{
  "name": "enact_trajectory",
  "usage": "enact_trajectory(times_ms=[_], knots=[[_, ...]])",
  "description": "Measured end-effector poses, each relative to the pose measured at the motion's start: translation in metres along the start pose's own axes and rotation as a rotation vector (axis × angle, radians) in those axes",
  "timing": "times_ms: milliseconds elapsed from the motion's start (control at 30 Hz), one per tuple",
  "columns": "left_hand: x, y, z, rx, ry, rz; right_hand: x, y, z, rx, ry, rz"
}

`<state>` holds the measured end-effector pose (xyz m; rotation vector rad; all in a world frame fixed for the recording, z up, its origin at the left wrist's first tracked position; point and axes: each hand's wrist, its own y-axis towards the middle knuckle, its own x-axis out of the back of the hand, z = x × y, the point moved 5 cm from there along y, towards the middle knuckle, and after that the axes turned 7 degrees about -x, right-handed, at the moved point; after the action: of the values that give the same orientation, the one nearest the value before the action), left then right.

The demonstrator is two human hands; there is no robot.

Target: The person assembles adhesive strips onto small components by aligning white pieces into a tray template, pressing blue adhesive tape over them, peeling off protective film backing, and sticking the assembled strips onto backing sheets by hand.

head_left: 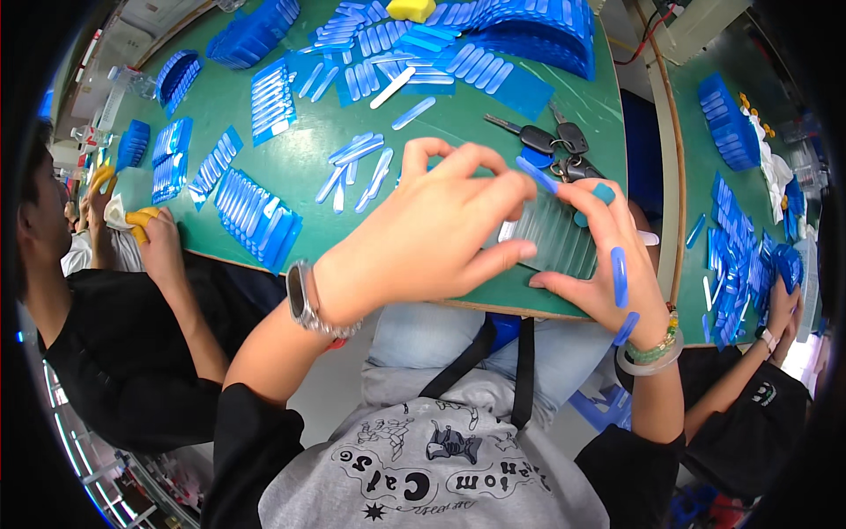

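My left hand [432, 234] reaches over a clear ribbed plastic piece [564, 236], fingers bent and thumb apart, with nothing plainly between them. My right hand [612, 251] spans that piece at its right side, thumb along the near edge and fingers at the far side. Teal finger covers [604, 193] sit on right-hand fingers. One blue strip [536, 175] juts from the right index fingertip, close to the left fingers. Two more, an upper strip [619, 276] and a lower strip [627, 329], cling near the right thumb base and wrist.
Loose blue strips [352, 167] and strip sheets [256, 216] lie left of my hands on the green table [335, 123]. Keys [564, 141] rest beyond my right hand. Blue stacks [538, 44] and a yellow block [411, 9] stand farther back. People work on both sides.
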<state>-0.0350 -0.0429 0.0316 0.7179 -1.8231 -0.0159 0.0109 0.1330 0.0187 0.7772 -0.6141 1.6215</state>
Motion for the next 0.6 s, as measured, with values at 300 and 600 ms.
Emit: enact_trajectory(times_ms=[300, 600], knots=[[0.001, 0.033, 0.018, -0.046, 0.068, -0.079, -0.001, 0.002, 0.001, 0.019, 0.018, -0.018], [0.001, 0.007, -0.006, -0.045, 0.122, -0.012, -0.002, 0.002, -0.002, 0.001, 0.019, 0.006]])
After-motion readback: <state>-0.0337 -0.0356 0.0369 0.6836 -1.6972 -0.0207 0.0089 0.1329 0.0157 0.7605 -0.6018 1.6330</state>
